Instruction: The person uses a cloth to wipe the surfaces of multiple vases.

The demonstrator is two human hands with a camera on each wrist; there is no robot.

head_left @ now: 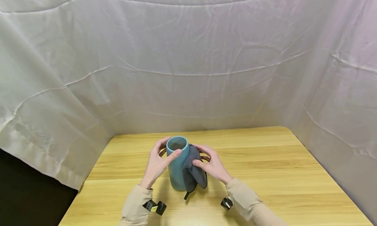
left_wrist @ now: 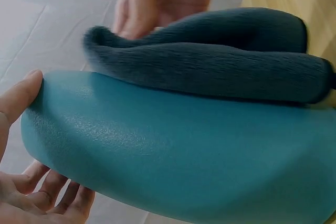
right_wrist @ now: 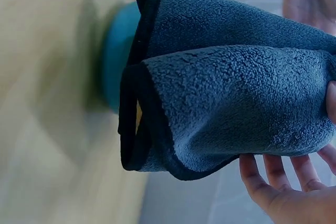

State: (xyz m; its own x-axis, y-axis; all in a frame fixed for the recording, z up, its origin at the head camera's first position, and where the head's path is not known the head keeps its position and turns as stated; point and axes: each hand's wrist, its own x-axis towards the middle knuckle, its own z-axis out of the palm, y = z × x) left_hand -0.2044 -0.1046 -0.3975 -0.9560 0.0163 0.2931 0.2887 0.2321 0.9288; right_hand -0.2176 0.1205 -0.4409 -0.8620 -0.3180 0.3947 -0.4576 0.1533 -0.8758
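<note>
A tall teal vase (head_left: pixel 175 175) stands on the wooden table, its round open mouth facing up. My left hand (head_left: pixel 155 165) grips it near the rim, with the thumb on the near side and the other fingers around the left. In my right hand (head_left: pixel 215 167) is a folded dark grey towel (head_left: pixel 195 168), pinched between thumb and fingers against the vase's right side. The towel (right_wrist: pixel 226 93) has fuzzy pile and black edging in the right wrist view; a small black loop (head_left: pixel 187 196) hangs from its lower corner. The left wrist view shows the vase's smooth wall (left_wrist: pixel 173 145).
The light wood table (head_left: pixel 294 177) extends mostly to the right of the hands. Pale grey curtains (head_left: pixel 191 98) enclose its back and sides. A dark area (head_left: pixel 29 193) lies beyond the left curtain. Both wrists wear small black devices (head_left: pixel 154 207).
</note>
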